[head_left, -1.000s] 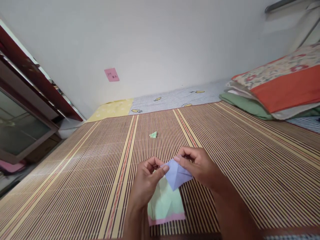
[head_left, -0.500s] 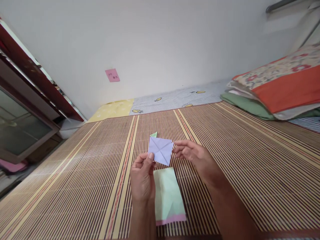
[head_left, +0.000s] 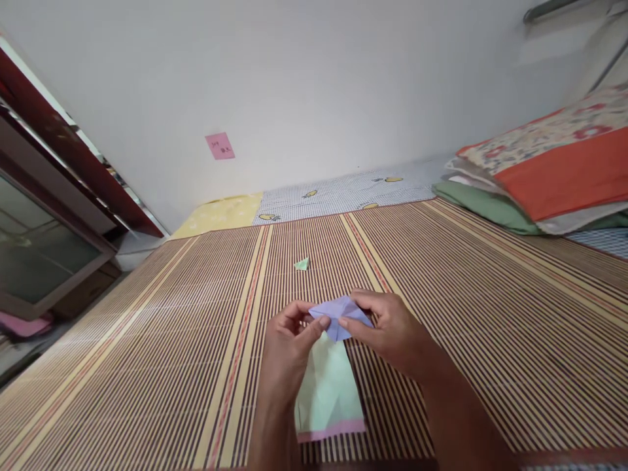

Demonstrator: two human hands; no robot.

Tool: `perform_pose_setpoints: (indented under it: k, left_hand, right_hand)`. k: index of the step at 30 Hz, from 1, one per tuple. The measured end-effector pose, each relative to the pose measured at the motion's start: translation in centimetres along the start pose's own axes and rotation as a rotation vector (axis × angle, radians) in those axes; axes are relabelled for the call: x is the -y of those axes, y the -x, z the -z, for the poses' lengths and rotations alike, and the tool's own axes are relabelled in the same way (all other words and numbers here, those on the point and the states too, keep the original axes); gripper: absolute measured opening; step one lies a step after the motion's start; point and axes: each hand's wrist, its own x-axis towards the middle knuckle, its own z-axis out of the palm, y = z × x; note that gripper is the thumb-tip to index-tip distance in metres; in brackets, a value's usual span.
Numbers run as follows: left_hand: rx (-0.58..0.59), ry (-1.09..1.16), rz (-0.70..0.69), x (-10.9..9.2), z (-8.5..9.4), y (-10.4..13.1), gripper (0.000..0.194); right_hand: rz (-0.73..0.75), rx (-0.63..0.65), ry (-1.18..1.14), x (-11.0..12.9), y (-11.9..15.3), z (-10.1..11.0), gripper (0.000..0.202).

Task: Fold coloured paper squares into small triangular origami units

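Between both hands is a small creased sheet of purple paper (head_left: pixel 337 310), held above the mat and partly folded. My left hand (head_left: pixel 294 333) pinches its left side with thumb and fingers. On the right side my right hand (head_left: pixel 387 324) grips it, the thumb pressed on the front face and the fingers behind. Below the hands lies a pale green sheet of paper (head_left: pixel 331 392) with a pink strip along its near edge. Farther off, a small folded piece of green paper (head_left: pixel 302 263) rests on the mat.
A striped bamboo mat (head_left: pixel 171 340) covers the surface. Folded bedding (head_left: pixel 554 170) in orange, floral and green is stacked at the right. A pink note (head_left: pixel 220 146) sticks to the white wall behind. At the left stands a glass-fronted cabinet (head_left: pixel 44 242).
My right hand has moved left and taken hold of the purple paper, which was open and flat in my left hand. The paper is now lower and bent along its creases.
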Motion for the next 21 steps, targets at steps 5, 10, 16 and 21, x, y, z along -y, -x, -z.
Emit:
perform_pose_setpoints:
  k: [5,10,16,21]
  left_hand:
    - [0.022,0.018,0.029,0.3,0.09,0.0,0.025]
    - [0.006,0.129,0.092,0.14,-0.21,-0.14,0.026]
    - [-0.072,0.261,0.081,-0.24,0.04,-0.09,0.03]
    - [-0.05,0.234,0.014,0.14,-0.32,-0.08,0.016]
  right_hand:
    - [-0.045,-0.024,-0.149,-0.43,-0.14,-0.18,0.018]
    - [-0.019,-0.082,-0.142,-0.87,-0.21,0.07,0.019]
    - [0.058,-0.141,-0.019,-0.65,-0.24,-0.19,0.015]
    - [0.089,-0.176,-0.11,-0.47,-0.46,-0.89,0.009]
